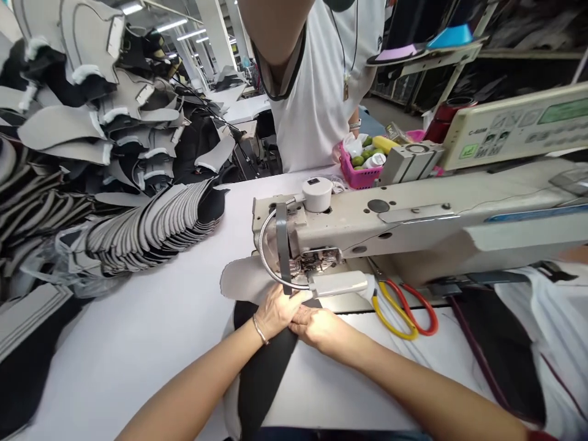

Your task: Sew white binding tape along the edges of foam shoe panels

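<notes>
My left hand (274, 311), with a bracelet at the wrist, is closed on a black and grey fabric piece (266, 373) right in front of the sewing machine head (316, 236). Close beside it, my right hand (319, 327) is closed at the edge of the same piece, its fingertips partly hidden. A grey rounded flap (243, 278) of fabric lies left of the needle area. The needle itself is hidden behind a white lamp (342, 283) on a bent metal hose. Scissors (404, 309) with red and yellow handles lie right of my right hand.
Stacked grey fabric pieces (151, 226) lie on the white table (151, 343) at left, with taller piles behind. A co-worker in a white shirt (316, 92) stands across the machine. A pink basket (361, 177) of fruit and a control panel (514, 128) are beyond it.
</notes>
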A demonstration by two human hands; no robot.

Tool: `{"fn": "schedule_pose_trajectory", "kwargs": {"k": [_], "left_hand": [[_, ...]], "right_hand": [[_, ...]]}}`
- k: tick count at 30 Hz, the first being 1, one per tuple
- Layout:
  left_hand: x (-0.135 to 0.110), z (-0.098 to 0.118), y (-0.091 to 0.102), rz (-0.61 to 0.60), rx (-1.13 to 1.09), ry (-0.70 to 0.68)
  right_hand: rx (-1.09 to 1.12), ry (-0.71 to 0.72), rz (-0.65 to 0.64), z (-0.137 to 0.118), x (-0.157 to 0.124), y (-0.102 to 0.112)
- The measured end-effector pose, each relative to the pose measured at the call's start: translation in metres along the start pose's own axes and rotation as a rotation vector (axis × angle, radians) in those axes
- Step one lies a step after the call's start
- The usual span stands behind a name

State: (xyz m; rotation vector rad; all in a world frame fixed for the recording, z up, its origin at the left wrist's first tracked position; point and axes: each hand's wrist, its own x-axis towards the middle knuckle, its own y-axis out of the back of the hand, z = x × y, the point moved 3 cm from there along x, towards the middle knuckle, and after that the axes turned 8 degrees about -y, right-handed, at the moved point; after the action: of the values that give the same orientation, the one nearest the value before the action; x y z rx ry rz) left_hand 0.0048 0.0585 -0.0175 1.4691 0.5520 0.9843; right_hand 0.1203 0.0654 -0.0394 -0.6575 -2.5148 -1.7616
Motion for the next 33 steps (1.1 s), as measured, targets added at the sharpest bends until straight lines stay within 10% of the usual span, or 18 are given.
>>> {"fn": "schedule_pose_trajectory", "kwargs": {"k": [11, 21, 33], "left_hand": [[0.003, -0.003, -0.001, 0.099, -0.032, 0.133], [0.009, -0.003, 0.005, 0.017, -0.025, 0.140], [0.011, -0.047, 0.006, -0.079, -0.236, 0.225]], "right_hand": [[-0.108, -0.107, 0.101, -0.004, 0.010, -0.013], [-0.120, 0.114, 0.020, -0.026, 0.006, -0.011], [-0.247, -0.289, -0.150, -0.035, 0.075, -0.046]]}}
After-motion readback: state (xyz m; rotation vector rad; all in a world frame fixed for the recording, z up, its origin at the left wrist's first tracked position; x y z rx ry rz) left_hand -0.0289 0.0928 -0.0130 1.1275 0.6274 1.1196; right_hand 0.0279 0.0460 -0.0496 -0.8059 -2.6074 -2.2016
